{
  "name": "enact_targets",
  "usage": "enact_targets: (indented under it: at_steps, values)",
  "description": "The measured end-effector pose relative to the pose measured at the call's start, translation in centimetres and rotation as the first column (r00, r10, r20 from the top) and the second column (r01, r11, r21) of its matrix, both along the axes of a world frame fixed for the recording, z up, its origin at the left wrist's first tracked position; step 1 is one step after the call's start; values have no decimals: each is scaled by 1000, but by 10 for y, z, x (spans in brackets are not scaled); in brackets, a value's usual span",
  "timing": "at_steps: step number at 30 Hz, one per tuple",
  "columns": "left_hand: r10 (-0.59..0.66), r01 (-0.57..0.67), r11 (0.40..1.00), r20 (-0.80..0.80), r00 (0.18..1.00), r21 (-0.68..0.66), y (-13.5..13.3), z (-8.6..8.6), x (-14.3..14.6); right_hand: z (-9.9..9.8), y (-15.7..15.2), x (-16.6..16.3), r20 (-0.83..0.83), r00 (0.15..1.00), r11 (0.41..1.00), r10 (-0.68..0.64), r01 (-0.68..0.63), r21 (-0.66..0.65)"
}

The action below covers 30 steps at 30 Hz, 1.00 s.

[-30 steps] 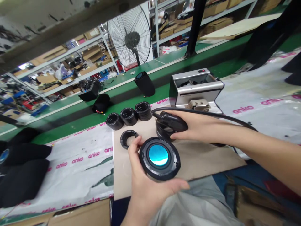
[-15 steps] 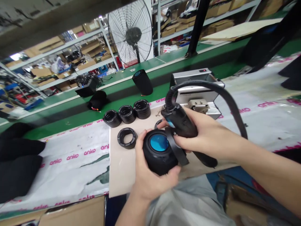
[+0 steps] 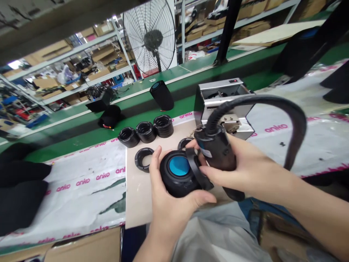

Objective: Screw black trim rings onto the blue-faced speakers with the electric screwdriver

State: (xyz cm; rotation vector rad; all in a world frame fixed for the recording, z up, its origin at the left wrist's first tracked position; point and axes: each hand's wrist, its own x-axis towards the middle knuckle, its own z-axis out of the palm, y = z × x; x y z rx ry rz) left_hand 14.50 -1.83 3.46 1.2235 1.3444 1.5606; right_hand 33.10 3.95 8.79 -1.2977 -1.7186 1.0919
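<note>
My left hand [image 3: 166, 203] is wrapped around a black round speaker [image 3: 177, 178] whose end face shows a blue disc, held over a tan cardboard sheet [image 3: 136, 203]. My right hand [image 3: 242, 167] grips a black handheld tool [image 3: 215, 149] with a thick black hose [image 3: 272, 105] arching up and to the right. The same hand pinches a black ring [image 3: 197, 174] against the speaker's right rim. A loose black ring [image 3: 143, 159] lies on the cardboard just left of the speaker, and another ring [image 3: 184, 143] peeks out behind it.
Three stacks of black rings [image 3: 145, 131] stand at the cardboard's far edge. A silver metal machine [image 3: 220, 98] sits behind my right hand. On the green conveyor [image 3: 81, 134] are a black cylinder speaker [image 3: 161, 95] and other black units. Black fabric pieces [image 3: 19, 193] lie at left.
My right hand lifted the black tool off the cardboard and brought it with a ring to the speaker's rim. The hose now arches higher. The speaker moved slightly left.
</note>
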Motion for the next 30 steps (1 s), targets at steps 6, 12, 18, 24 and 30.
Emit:
enact_targets:
  at_steps: [6,12,18,24,30]
  values:
    - [-15,16,1000,22,1000,-14,-1,1,1,-2,-4,9,-104,994,987,-11,-6,-161]
    - [-206,211,977,126,970,-24,-4,2,-14,-7,-4,13,-159,987,980,33,-63,-191]
    - [-267,261,964,141,953,61,-4,5,-20,-2,-5,16,-89,980,953,180,-196,-232]
    - [-300,298,954,88,950,28,0,0,-23,34,2,15,-25,991,990,129,-130,-51]
    - [-317,313,947,43,948,69,11,4,-30,62,12,-13,288,846,873,449,-484,63]
